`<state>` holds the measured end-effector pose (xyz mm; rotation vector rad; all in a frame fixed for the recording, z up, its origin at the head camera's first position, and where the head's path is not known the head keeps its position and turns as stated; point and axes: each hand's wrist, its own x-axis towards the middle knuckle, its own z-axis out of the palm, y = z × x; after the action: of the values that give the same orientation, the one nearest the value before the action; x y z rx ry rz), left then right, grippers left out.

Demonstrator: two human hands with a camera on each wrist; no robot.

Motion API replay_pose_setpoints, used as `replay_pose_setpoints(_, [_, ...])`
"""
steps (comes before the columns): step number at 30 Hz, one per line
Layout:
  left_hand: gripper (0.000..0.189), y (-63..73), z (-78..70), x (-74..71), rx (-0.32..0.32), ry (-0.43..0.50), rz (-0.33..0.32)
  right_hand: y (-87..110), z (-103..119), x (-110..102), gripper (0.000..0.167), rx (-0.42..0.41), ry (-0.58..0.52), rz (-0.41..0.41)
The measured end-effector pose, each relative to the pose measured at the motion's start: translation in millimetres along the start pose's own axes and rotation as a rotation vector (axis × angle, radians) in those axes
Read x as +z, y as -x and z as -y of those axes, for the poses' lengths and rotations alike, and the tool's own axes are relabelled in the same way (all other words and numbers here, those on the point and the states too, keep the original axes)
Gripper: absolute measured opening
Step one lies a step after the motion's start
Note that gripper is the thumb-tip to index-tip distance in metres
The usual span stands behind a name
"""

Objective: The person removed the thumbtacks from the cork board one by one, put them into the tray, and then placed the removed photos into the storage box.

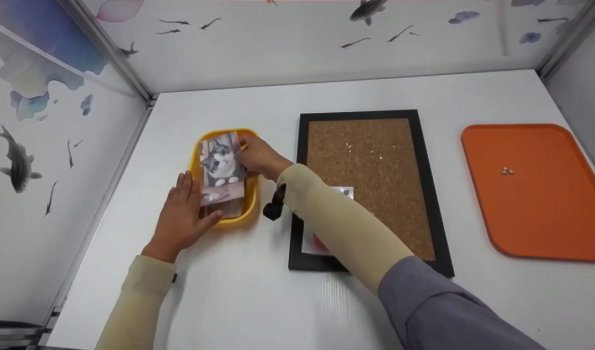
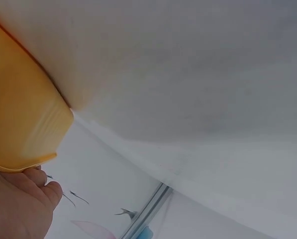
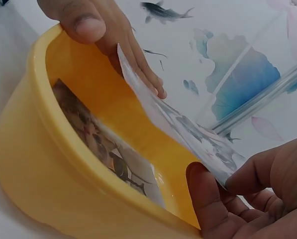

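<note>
My right hand point(image 1: 263, 158) pinches the right edge of a cat photo point(image 1: 222, 165) between thumb and fingers, holding it tilted over a yellow plastic basket point(image 1: 253, 204). Another picture point(image 3: 108, 149) lies inside the basket on its bottom, partly covered by the held photo in the head view. My left hand point(image 1: 181, 218) rests on the basket's near left corner, fingers stretched along the left rim and thumb laid over the front rim. In the right wrist view the left thumb point(image 3: 88, 27) touches the rim.
A black-framed cork board point(image 1: 360, 165) lies to the right, with small shiny bits point(image 1: 349, 146) on it. Its lower left bears printed paper point(image 1: 312, 240), mostly behind my right forearm. Farther right is an orange tray point(image 1: 545, 214) with several small metallic pieces point(image 1: 507, 171). Printed panels enclose the table.
</note>
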<state>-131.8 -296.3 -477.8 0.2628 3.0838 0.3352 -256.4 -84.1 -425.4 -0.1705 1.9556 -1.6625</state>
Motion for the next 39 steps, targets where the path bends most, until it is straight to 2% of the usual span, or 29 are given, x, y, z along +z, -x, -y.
replay_pose_setpoints(6, [0.107, 0.0, 1.0, 0.9, 0.004, -0.009, 0.008, 3.8, 0, 7, 0.021, -0.007, 0.037, -0.022])
replay_pose_setpoints(14, [0.106, 0.4, 0.3, 1.1, 0.019, 0.016, -0.038, 4.1, -6, 19, 0.024, -0.059, 0.092, 0.0])
replay_pose_setpoints(19, [0.104, 0.3, 0.4, 2.0, 0.03, 0.007, -0.049, 4.0, -9, 25, 0.024, -0.106, 0.198, -0.018])
replay_pose_setpoints(29, [0.107, 0.5, 0.5, 0.8, 0.01, -0.004, -0.038, 3.8, -9, 29, 0.033, -0.125, 0.392, -0.037])
replay_pose_setpoints(35, [0.106, 2.1, 2.0, 1.7, -0.004, -0.008, -0.023, 4.7, -11, 30, 0.035, -0.124, 0.412, -0.032])
replay_pose_setpoints(39, [0.106, 0.1, 2.4, 2.1, 0.015, -0.002, -0.039, 6.4, -10, 28, 0.038, -0.085, 0.389, -0.032])
